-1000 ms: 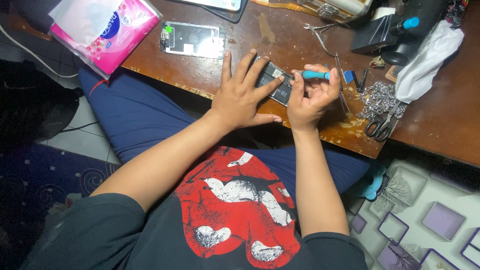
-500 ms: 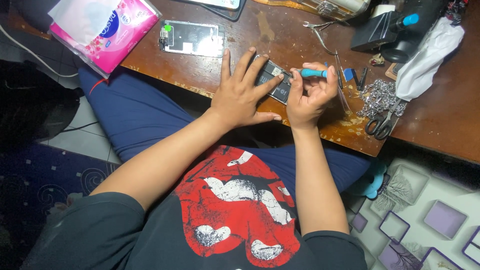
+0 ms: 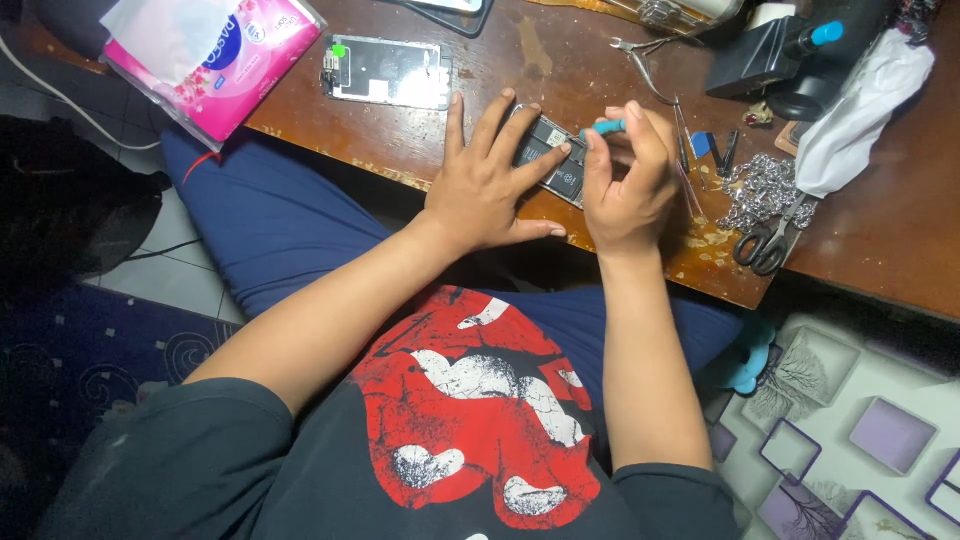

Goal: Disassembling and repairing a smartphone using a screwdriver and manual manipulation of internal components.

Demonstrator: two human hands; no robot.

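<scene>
I see my left hand [image 3: 480, 190] pressing splayed fingers flat on the opened dark phone body [image 3: 552, 160], which lies diagonally on the brown wooden surface [image 3: 880, 230]. My right hand [image 3: 625, 180], just beside it, pinches the teal-handled screwdriver [image 3: 604, 128] pointing toward the phone's upper end.

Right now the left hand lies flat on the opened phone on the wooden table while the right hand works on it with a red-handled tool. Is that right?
Not quite: the tool has a blue-green handle, not red, as the head view shows. The rest holds: the left hand lies flat on the opened phone on the wooden table, and the right hand works on it.
</scene>
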